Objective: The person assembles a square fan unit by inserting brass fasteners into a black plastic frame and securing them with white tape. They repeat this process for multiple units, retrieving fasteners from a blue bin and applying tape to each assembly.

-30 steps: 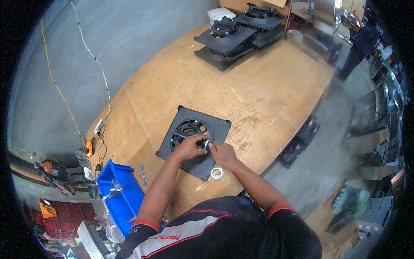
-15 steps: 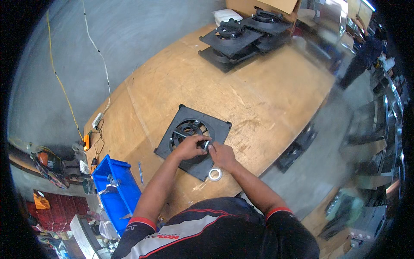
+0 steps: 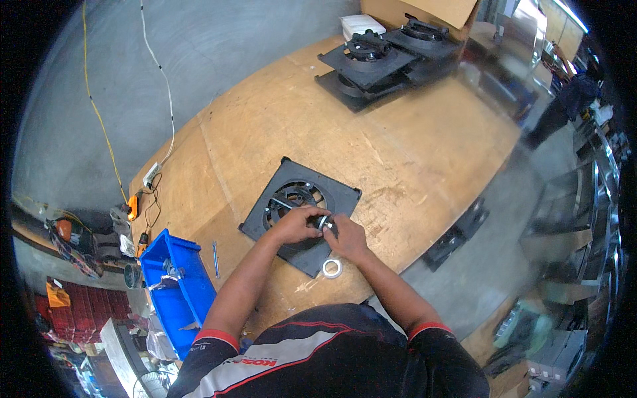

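Observation:
A square black plate (image 3: 342,189) with a round, spoked opening lies turned cornerwise on the wooden table before me. Over its near right edge both hands meet at a small dark round part with a pale band (image 3: 323,222). My left hand (image 3: 298,225) is closed around this part from the left. From the right, my right hand (image 3: 347,236) is closed too, its fingers gripping the same part. A thin grey rod (image 3: 284,202) reaches from my left fingers out over the opening. My fingers hide much of the held part. Just off the plate's near corner lies a white ring-shaped roll (image 3: 332,268).
Similar black plates with fittings (image 3: 368,56) are stacked at the table's far side, by a cardboard box (image 3: 438,12). A blue bin (image 3: 174,249) stands left, beside a spanner (image 3: 215,259). Cables (image 3: 154,174) run to the left edge. A person (image 3: 570,99) stands far right.
My right hand has turned slightly and its fingers have shifted on the banded part, so more of the part shows. The plate and the roll have stayed in place.

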A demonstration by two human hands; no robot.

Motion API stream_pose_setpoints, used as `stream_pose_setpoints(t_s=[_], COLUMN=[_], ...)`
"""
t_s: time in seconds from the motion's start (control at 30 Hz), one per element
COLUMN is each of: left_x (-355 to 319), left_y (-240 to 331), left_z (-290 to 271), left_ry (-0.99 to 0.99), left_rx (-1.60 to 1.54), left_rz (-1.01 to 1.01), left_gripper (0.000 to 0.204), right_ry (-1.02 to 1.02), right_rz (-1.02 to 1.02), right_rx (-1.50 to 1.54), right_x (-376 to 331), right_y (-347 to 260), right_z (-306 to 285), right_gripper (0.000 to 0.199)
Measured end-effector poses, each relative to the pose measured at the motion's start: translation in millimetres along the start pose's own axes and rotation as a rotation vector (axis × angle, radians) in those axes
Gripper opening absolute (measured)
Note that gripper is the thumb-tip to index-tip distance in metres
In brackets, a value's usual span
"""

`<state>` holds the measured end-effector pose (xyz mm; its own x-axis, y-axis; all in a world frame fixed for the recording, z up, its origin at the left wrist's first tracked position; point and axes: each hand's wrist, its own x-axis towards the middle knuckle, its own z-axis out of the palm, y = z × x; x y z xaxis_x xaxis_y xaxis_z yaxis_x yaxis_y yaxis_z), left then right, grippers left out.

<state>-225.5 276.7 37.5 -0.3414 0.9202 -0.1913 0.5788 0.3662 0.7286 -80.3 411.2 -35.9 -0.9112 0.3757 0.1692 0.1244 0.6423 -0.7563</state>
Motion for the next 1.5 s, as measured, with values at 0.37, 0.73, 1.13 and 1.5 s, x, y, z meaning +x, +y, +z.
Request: stream_pose_setpoints(t_s=[0.37,0.73,1.13,1.5], left_x=[5,3,2,2], left_y=[-13,11,-7,-4], left_z=[5,-3,3,4], left_ry=[0.038,-0.031,0.015,0.044], left_rx=[0.037,-0.023,-0.042,0.022], left_rz=[0.093,-0.108,-0.004,0.037], left_gripper=[0.060,0.061,0.062,0.059], right_ry=[-0.025,-0.166,-0.157,-0.155], right_rz=[0.035,0.171,0.327,0.384], right_rx=[0.031,0.224,0.403,0.402], right_x=[1,8,3,9], right_y=[5,7,5,17], right_z=[9,6,-1,3], right_gripper=[0.037,0.040,0.047,0.043])
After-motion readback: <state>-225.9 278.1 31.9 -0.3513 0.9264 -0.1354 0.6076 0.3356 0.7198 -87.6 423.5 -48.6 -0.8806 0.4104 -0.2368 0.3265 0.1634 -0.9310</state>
